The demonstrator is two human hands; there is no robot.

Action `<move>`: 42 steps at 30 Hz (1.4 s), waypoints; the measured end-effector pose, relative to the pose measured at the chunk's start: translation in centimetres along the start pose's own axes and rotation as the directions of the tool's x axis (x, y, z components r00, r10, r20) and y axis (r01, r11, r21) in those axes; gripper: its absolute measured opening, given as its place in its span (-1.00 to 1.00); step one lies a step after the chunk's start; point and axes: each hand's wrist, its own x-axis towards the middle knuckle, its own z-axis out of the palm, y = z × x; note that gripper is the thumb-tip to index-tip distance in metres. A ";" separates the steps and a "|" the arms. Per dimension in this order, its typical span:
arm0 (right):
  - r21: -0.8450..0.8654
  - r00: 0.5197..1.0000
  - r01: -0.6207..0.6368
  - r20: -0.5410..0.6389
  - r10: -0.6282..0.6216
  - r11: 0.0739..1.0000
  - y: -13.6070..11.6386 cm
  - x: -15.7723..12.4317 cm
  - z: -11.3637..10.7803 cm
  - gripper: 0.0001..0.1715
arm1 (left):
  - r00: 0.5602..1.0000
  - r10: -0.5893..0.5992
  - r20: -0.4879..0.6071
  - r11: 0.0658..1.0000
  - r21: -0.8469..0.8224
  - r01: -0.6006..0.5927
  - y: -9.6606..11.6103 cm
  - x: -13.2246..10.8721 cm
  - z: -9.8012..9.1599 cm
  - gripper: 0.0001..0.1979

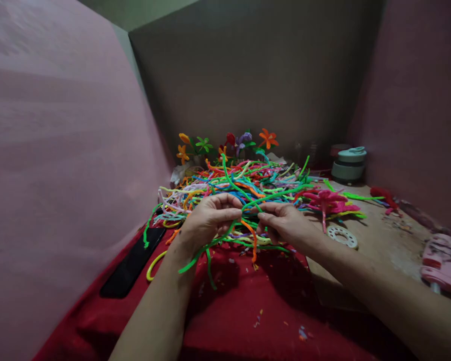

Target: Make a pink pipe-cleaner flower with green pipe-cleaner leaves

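Observation:
My left hand [210, 218] and my right hand [281, 223] are held close together above a red cloth [248, 306], both with fingers pinched closed. Between them they grip a few pipe cleaners: a green pipe cleaner [195, 258] trails down to the left from my left hand, and an orange pipe cleaner [252, 240] hangs between the two hands. Just behind the hands lies a big tangled heap of pipe cleaners [240, 183] in many colours.
Finished pipe-cleaner flowers [225, 143] stand behind the heap. A pink pipe-cleaner flower [328, 200] and a white ring [342, 235] lie to the right. A teal lidded container [349, 164] sits at the back right, a pink glue gun [441, 263] at the far right, a black phone [133, 263] at the left. Pink walls close in both sides.

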 end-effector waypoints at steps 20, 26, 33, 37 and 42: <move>0.397 0.997 0.059 0.024 -0.075 0.916 0.4 -0.2 0.4 -0.66 | 0.996 -0.087 -0.032 0.968 0.233 0.092 -0.8 0.3 2.0 -0.80; 0.496 0.998 -0.014 0.063 -0.020 0.868 0.1 -0.3 0.2 -0.61 | 0.999 -0.049 0.020 0.981 0.189 0.044 -0.9 0.2 2.4 -0.75; 0.462 0.998 -0.027 0.059 0.000 0.887 0.6 -0.1 0.1 -0.81 | 1.000 0.013 -0.021 0.981 0.192 -0.009 -1.0 0.3 3.1 -0.81; 0.444 0.997 -0.046 0.070 0.016 0.895 0.7 0.0 -0.1 -0.83 | 0.998 0.056 -0.023 0.973 0.224 -0.049 -0.9 0.2 3.4 -0.85; 0.474 0.995 -0.057 0.101 0.010 0.878 0.4 -0.2 -0.1 -0.87 | 0.999 0.044 0.016 0.980 0.192 -0.047 -0.8 0.1 3.1 -0.84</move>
